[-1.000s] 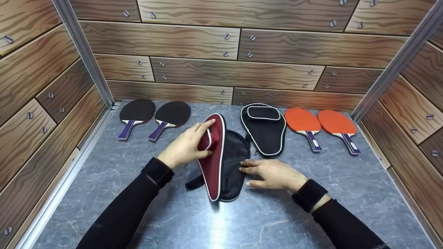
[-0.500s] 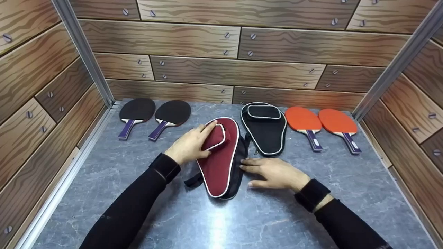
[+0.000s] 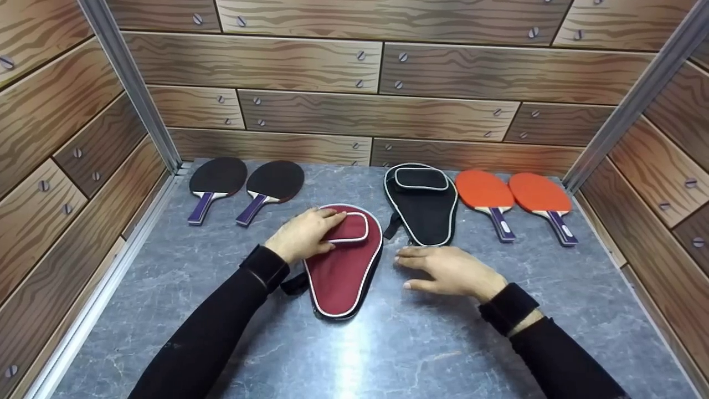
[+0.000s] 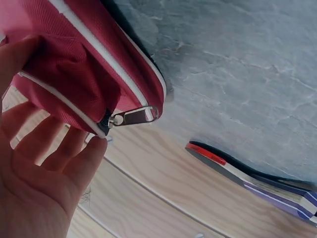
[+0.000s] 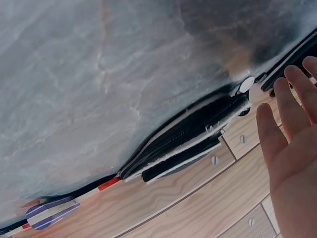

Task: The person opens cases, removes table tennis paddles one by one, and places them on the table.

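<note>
A red table tennis paddle case (image 3: pixel 340 285) with white piping lies pocket side up on the grey surface, narrow end toward me. My left hand (image 3: pixel 302 235) grips its small zipped pocket (image 3: pixel 354 228) at the left end, thumb on the near edge and fingers on the far one. In the left wrist view a metal zipper pull (image 4: pixel 134 116) hangs at the pocket's corner. My right hand (image 3: pixel 448 271) hovers right of the red case with fingers extended, holding nothing. Just beyond its fingertips lies a matching black paddle case (image 3: pixel 425 213).
Two black-faced paddles (image 3: pixel 219 176) with purple handles lie at the back left. Two orange-faced paddles (image 3: pixel 484 188) lie at the back right, beside the black case. Wood-patterned walls (image 3: pixel 310 64) enclose the surface at the back and both sides.
The red case's front panel, tilted up a second ago, has come down flat over its black back, and the case shifted slightly left. My right hand has drawn away from the case's right edge.
</note>
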The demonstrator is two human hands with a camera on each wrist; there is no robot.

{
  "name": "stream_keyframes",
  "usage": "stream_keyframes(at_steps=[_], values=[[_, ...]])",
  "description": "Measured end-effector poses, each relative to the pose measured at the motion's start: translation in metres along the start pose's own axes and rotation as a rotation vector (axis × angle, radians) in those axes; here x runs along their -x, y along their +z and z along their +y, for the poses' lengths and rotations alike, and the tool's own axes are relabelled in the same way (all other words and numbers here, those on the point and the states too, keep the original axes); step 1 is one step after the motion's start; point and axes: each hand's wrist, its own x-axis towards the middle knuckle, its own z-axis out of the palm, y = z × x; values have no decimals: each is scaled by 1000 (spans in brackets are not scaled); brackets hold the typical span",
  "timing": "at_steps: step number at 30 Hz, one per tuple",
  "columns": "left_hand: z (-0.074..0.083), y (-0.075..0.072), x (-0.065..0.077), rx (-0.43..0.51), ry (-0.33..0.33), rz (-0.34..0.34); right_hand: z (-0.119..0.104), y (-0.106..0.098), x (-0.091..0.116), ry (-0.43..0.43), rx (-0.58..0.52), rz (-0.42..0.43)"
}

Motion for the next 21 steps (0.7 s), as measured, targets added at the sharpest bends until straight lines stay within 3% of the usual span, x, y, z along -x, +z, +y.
stream_keyframes(at_steps=[4,9,12,15,18,21], values=[[11,-2,5,-42,3,-3,2,-4,2,16,-3,1],[46,-12,21,-89,36,-37,4,-7,3,34,-7,-1],[70,-16,34,-101,69,-96,5,-8,3,40,-7,7],[89,-17,47,-136,73,-213,6,-8,2,45,-9,13],[99,-13,56,-202,62,-311,6,-8,2,56,-14,12],[101,-7,59,-241,54,-329,6,-8,2,71,-23,10]])
